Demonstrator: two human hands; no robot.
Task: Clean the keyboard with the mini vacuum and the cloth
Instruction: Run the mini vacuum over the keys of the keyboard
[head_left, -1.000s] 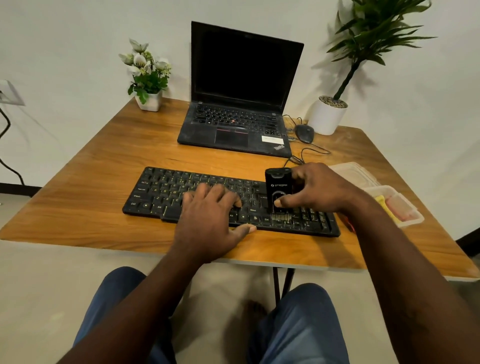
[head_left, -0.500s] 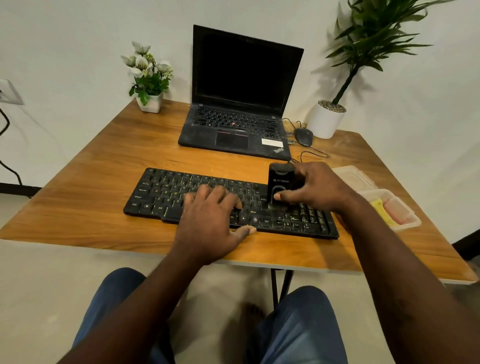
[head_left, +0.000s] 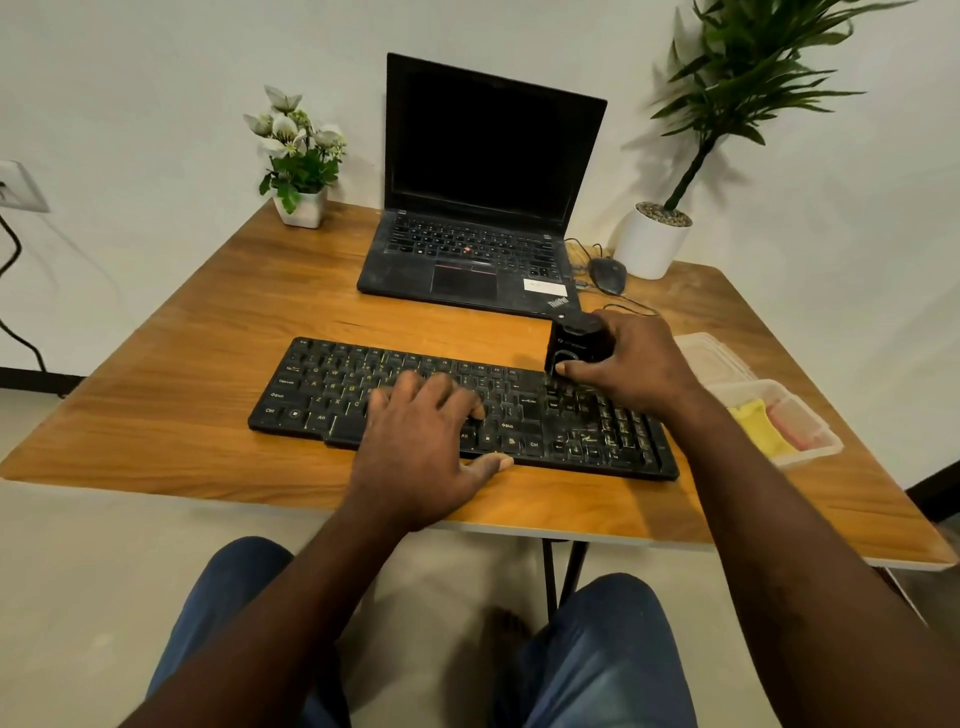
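Small black boxy mini vacuum (head_left: 574, 345) upright on rear right keys of flat black plastic keyboard (head_left: 332, 384); right hand (head_left: 631, 364) curled round its body. Left hand (head_left: 421, 441) flat, fingers straight, pinning mid-keys. Vacuum likely light, rigid, smooth: grip sides. Keyboard light, apt to slide.

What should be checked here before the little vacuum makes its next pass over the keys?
1. Right hand grips the mini vacuum: ok.
2. Mini vacuum stands upright over the right rear keys of the keyboard: ok.
3. Left hand rests flat on the keyboard, steadying it: ok.
4. Mini vacuum switched on: cannot tell.
5. Yellow cloth waits in the clear container at the right: ok.
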